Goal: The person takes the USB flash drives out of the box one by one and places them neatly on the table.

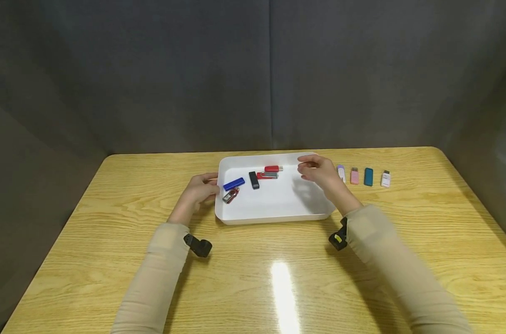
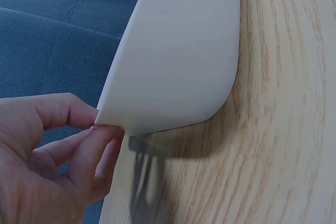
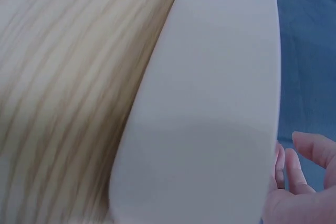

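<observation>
A shallow white tray (image 1: 278,204) sits on the wooden table. My left hand (image 1: 200,189) pinches its left rim; in the left wrist view the thumb and fingertips (image 2: 107,132) meet at the tray's edge. Over the right part of the tray hovers my right hand (image 1: 320,174), fingers loosely bent and apart, nothing visible between them. Inside the tray lie several USB flash drives: a blue one (image 1: 234,184), a dark red and silver one (image 1: 230,195), a black one (image 1: 254,180), a red and silver one (image 1: 267,175) and a red one (image 1: 271,169).
Right of the tray, a lavender flash drive (image 1: 341,172), a pink one (image 1: 354,176), a teal one (image 1: 368,176) and a white one (image 1: 385,179) stand in a row on the table (image 1: 244,278). Dark grey curtain (image 1: 194,74) hangs behind the table's far edge.
</observation>
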### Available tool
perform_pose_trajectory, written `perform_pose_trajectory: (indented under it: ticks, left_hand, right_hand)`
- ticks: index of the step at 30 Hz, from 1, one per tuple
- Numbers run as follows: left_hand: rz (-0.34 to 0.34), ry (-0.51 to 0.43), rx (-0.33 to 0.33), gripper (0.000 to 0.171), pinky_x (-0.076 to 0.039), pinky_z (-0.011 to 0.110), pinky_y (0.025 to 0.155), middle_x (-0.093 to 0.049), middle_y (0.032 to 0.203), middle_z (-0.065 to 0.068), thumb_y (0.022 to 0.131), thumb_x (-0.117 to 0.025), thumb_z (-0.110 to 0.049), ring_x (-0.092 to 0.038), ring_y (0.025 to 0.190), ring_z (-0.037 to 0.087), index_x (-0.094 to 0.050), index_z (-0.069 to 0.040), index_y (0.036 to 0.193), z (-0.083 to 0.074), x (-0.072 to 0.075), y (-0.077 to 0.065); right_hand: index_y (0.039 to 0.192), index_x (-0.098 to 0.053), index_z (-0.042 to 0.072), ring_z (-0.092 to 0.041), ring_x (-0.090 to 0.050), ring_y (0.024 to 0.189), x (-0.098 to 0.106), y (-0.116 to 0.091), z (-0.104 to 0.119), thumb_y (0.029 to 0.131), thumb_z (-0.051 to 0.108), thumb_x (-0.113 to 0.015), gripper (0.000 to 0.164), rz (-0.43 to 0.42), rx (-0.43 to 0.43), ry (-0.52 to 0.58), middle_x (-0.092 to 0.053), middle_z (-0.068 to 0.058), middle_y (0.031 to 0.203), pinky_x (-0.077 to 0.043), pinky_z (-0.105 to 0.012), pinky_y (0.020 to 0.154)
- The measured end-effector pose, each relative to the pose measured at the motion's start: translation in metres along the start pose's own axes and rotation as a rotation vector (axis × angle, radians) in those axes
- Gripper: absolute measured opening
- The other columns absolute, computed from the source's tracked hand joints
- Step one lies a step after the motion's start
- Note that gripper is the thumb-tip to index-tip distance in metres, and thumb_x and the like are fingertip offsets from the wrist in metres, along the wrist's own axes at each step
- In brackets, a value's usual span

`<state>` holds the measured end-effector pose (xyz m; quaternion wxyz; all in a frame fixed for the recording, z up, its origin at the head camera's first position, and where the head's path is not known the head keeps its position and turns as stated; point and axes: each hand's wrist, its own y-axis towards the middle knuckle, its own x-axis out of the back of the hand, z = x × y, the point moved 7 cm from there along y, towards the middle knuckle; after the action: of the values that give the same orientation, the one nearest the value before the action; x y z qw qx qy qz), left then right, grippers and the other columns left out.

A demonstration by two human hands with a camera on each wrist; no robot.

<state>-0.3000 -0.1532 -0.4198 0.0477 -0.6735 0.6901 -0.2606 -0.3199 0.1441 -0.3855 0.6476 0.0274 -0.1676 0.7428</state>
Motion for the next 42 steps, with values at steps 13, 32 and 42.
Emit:
perform_pose_trajectory:
  ticks: [13,32,42]
  left_hand:
    - [0.006,0.003,0.009,0.063,-0.052,0.031,0.096,-0.049,0.139,0.018,0.084,-0.052,0.006,-0.055,0.113,0.023,-0.039,-0.005,0.145,-0.002,0.002,-0.001]
    - [0.003,0.021,0.005,0.063,-0.052,0.031,0.096,-0.049,0.137,0.019,0.084,-0.052,0.005,-0.054,0.108,0.021,-0.039,-0.004,0.145,-0.003,0.004,-0.002]
    - [-0.003,0.036,0.018,0.063,-0.052,0.028,0.094,-0.048,0.138,0.018,0.085,-0.052,0.004,-0.052,0.109,0.021,-0.039,-0.006,0.145,-0.003,0.005,-0.002]
  right_hand:
    - [0.125,-0.056,-0.005,-0.005,-0.055,0.081,-0.061,0.006,0.003,0.091,0.004,-0.057,0.036,0.086,0.011,-0.059,-0.060,-0.016,0.115,-0.051,-0.016,0.077]
    - [0.121,-0.060,-0.005,-0.010,-0.057,0.083,-0.121,0.009,0.003,0.086,0.000,-0.060,0.035,0.160,-0.005,-0.091,-0.064,-0.019,0.110,-0.050,-0.015,0.071]
    - [0.120,-0.061,-0.004,-0.020,-0.059,0.100,-0.134,0.010,0.000,0.086,-0.002,-0.060,0.034,0.180,0.043,-0.126,-0.064,-0.020,0.115,-0.050,-0.018,0.079]
